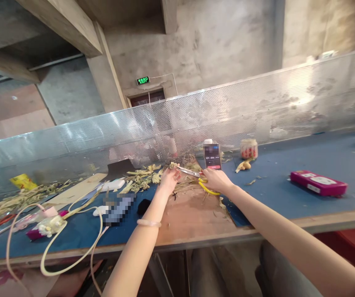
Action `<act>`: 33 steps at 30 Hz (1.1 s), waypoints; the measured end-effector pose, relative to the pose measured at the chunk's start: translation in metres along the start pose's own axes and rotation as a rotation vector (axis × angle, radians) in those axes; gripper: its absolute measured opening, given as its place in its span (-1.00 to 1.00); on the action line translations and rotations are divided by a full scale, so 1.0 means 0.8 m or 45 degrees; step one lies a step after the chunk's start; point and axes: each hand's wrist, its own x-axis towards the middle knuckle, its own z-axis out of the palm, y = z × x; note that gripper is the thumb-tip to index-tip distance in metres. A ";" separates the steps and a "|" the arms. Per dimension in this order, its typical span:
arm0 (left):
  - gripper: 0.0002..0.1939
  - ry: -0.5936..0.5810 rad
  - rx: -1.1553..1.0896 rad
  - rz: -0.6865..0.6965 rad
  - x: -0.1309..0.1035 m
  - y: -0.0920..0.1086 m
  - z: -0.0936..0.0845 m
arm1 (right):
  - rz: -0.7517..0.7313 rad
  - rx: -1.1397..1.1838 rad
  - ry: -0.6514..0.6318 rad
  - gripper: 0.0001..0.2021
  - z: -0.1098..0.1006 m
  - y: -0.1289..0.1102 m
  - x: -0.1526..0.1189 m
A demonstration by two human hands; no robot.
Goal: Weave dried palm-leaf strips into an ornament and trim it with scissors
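Observation:
My right hand grips scissors by their yellow handles, with the metal blades pointing left toward my other hand. At the blade tips, my left hand is closed in a pinch on a small, pale dried plant piece, mostly hidden by the fingers. Below both hands lies a brown board on the blue tabletop. Dried stalks and leaves are heaped just left of my left hand. Behind the scissors a phone stands upright, showing a running timer.
A jar with red lettering and a yellowish lump sit right of the phone. Farther right lies a magenta box. Cables loop over the left front edge near a power plug. A perforated metal screen borders the back.

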 end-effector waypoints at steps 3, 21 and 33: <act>-0.82 -0.027 -0.014 -0.009 -0.001 0.001 0.001 | -0.014 -0.002 0.042 -0.68 0.002 -0.001 0.000; -0.84 -0.031 -0.094 0.027 -0.004 0.003 0.006 | 0.141 0.040 0.100 -0.66 0.000 -0.001 -0.003; -0.86 0.064 -0.075 0.041 -0.002 0.003 0.006 | 0.188 0.070 0.039 -0.63 0.000 0.000 -0.002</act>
